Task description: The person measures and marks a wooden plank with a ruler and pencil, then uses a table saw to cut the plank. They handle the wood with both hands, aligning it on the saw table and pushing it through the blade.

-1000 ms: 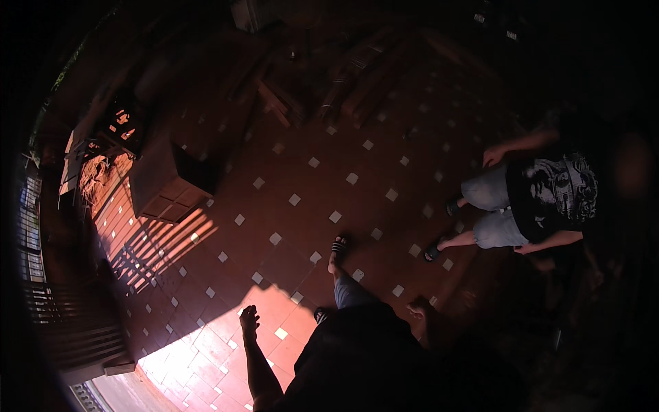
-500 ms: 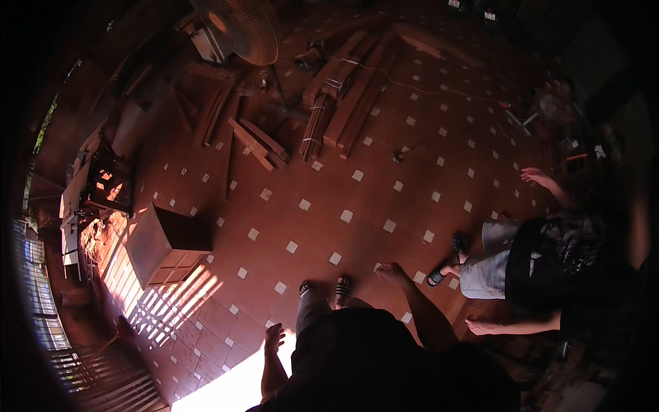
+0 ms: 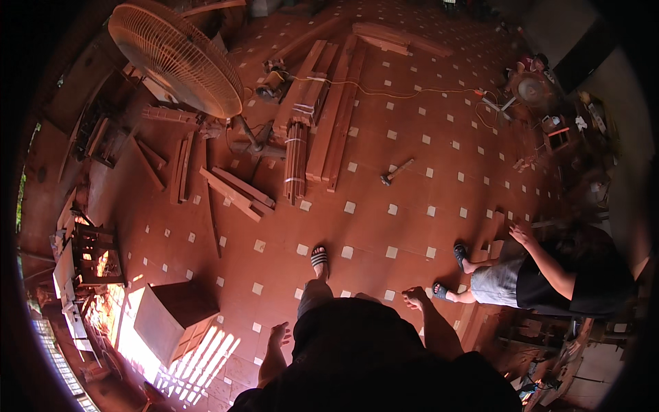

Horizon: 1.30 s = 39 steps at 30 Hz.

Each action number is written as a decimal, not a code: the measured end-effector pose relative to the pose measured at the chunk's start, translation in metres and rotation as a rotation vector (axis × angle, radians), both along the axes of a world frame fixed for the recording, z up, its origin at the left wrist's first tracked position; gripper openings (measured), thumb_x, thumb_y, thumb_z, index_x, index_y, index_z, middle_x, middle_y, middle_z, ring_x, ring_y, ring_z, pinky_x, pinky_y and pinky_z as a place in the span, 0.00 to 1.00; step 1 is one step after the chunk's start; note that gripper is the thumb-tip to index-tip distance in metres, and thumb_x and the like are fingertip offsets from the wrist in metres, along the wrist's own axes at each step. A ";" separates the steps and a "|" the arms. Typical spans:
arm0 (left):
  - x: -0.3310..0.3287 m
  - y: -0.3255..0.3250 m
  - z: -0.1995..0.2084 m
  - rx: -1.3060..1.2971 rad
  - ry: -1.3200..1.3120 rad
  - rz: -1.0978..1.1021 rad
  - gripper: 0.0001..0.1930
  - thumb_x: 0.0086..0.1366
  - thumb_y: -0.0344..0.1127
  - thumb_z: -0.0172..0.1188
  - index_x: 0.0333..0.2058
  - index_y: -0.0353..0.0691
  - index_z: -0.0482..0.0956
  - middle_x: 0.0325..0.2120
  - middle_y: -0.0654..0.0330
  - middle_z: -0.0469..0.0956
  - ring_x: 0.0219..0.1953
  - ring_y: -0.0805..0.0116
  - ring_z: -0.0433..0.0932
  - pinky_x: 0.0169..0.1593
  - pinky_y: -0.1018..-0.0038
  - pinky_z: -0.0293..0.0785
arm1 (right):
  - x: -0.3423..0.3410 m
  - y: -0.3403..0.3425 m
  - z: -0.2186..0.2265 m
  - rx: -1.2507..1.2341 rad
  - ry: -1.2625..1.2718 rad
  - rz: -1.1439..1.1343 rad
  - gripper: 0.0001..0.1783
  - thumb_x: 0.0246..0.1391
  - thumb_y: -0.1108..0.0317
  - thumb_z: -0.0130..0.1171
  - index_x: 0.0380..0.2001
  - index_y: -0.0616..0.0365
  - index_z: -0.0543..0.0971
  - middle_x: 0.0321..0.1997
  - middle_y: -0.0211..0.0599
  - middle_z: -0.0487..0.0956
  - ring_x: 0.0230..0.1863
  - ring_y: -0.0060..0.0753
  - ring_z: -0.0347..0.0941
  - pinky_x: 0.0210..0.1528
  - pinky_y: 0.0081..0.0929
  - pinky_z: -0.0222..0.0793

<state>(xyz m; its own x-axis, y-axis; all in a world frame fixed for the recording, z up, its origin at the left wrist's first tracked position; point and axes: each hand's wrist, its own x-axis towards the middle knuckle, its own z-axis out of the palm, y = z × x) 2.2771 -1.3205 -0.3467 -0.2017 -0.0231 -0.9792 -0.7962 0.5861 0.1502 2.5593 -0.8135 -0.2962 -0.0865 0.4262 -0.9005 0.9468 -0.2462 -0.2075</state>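
Observation:
My left hand (image 3: 279,335) hangs beside my left hip over the tiled floor, holding nothing, with its fingers loosely apart. At my other side my right hand (image 3: 414,298) is held a little forward. Its fingers are loosely bent, and no object shows in them. Neither hand touches anything. One striped sandal (image 3: 319,257) shows on my forward foot; the other foot is hidden by my body. A hammer (image 3: 397,172) lies on the floor ahead, well beyond my reach. To the left stands a wooden cabinet-like box (image 3: 171,316), nearest to my left hand but apart from it.
A large pedestal fan (image 3: 180,60) stands at the far left. Bundled wooden strips (image 3: 295,161) and long boards (image 3: 334,117) lie ahead. Close on my right is another person (image 3: 549,268) in shorts and sandals. An orange cable (image 3: 405,95) crosses the floor at the back.
My view has tilted up and shifted, so the fan, boards and hammer show more fully. I have stepped forward, and my right hand has drawn back. The other person's arms have moved.

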 end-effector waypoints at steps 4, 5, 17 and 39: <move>-0.147 0.053 0.004 0.016 0.246 -0.054 0.25 0.71 0.53 0.63 0.61 0.47 0.78 0.52 0.53 0.83 0.52 0.50 0.83 0.53 0.46 0.77 | -0.067 0.015 0.010 0.046 0.123 -0.172 0.19 0.60 0.53 0.66 0.47 0.55 0.86 0.36 0.32 0.87 0.30 0.30 0.83 0.33 0.33 0.83; -0.179 0.065 0.000 0.013 0.329 -0.042 0.22 0.70 0.52 0.64 0.56 0.47 0.81 0.45 0.58 0.85 0.46 0.57 0.84 0.49 0.50 0.78 | -0.075 0.013 0.009 0.046 0.158 -0.215 0.19 0.60 0.53 0.66 0.47 0.55 0.86 0.35 0.32 0.87 0.29 0.29 0.83 0.33 0.32 0.82; -0.358 0.249 0.026 0.179 0.408 -0.140 0.21 0.69 0.52 0.63 0.55 0.49 0.81 0.42 0.67 0.83 0.41 0.68 0.83 0.44 0.61 0.76 | -0.166 0.060 0.011 0.007 0.027 -0.242 0.19 0.61 0.51 0.67 0.45 0.54 0.88 0.36 0.31 0.88 0.33 0.32 0.84 0.38 0.36 0.85; -0.442 0.599 0.042 0.147 0.110 -0.314 0.33 0.75 0.51 0.55 0.73 0.44 0.62 0.69 0.49 0.69 0.68 0.44 0.71 0.68 0.45 0.67 | -0.264 0.410 -0.033 0.039 0.116 -0.451 0.19 0.58 0.50 0.66 0.44 0.50 0.89 0.35 0.37 0.88 0.34 0.36 0.87 0.36 0.37 0.87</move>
